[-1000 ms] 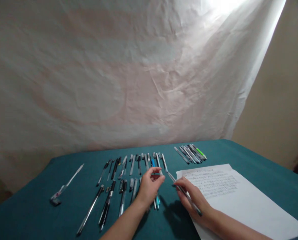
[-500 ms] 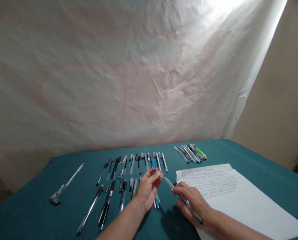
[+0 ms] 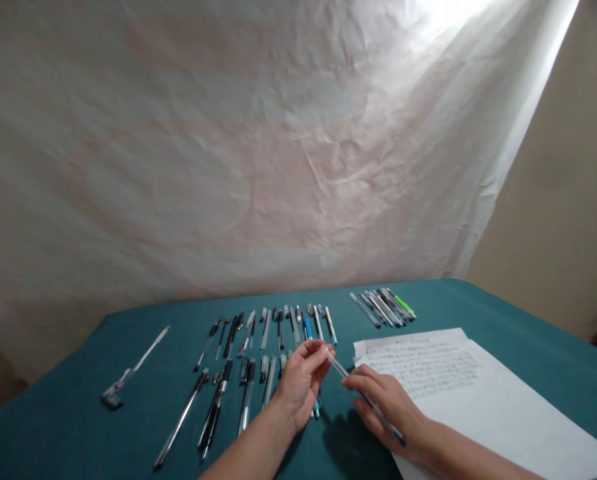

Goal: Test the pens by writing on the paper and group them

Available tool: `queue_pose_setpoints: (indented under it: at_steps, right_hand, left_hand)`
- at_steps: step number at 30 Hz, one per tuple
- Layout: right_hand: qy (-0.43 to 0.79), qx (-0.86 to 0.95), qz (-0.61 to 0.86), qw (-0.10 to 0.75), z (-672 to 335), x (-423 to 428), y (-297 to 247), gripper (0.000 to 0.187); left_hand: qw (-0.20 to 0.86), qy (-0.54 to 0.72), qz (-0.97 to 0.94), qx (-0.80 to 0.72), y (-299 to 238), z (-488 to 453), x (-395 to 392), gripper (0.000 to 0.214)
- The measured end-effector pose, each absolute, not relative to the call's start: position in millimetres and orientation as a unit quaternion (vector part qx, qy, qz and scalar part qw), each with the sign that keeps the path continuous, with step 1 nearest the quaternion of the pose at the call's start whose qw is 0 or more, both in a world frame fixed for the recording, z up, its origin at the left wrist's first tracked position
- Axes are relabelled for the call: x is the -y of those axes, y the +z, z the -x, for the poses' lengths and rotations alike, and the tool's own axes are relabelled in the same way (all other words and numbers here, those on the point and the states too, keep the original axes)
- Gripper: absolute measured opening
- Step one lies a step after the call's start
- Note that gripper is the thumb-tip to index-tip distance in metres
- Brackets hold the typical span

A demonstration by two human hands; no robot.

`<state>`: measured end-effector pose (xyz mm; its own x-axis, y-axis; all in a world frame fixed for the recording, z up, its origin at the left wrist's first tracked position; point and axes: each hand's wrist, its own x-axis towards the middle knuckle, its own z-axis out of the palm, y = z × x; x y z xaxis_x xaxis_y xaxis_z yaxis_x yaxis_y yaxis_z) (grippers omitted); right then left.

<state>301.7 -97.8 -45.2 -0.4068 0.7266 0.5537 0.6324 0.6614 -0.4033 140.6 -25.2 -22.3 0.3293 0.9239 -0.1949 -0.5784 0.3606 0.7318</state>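
A slim clear pen (image 3: 339, 365) is held just above the teal counter (image 3: 531, 337), slanting from its far end near the middle of the spread down toward the person's right. The right hand (image 3: 384, 408) grips its barrel with the fingers curled shut around it, and the pen's near end sticks out past the back of that hand. The left hand (image 3: 301, 383) meets the far end, its thumb and fingertips (image 3: 323, 349) pressed together in a pinch on the tip; whether that tip carries a cap cannot be told. The right hand rests at the near left corner of a stack of white paper (image 3: 458, 393), whose top sheet bears lines of small handwriting too fine to read. Under and beside the left hand lies a near row of pens (image 3: 228, 400), mostly dark and silver, laid side by side and pointing away from the person. Beyond it is a far row of pens (image 3: 278, 327), one of them with a blue part. Further right, past the paper's far edge, a tight cluster of pens (image 3: 384, 308) includes a bright green one. Well apart on the left a lone white pen (image 3: 134, 368) lies at a slant. A wrinkled white cloth (image 3: 228, 167) hangs behind the counter, with a beige wall (image 3: 568, 200) to the right.
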Motion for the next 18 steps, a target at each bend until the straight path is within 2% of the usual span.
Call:
queue_pose_setpoints:
  at_steps: [9,18]
  right_hand:
    - [0.007,0.847,0.402,0.346,-299.5,97.0,-39.3,0.029]
    - [-0.133,0.840,0.377,0.368,-298.5,89.4,-59.1,0.038]
  left_hand:
    - [0.759,0.503,-0.294,-0.292,-22.9,-143.8,32.3,0.011]
    - [0.716,0.538,-0.333,-0.296,-25.8,-150.1,40.7,0.023]
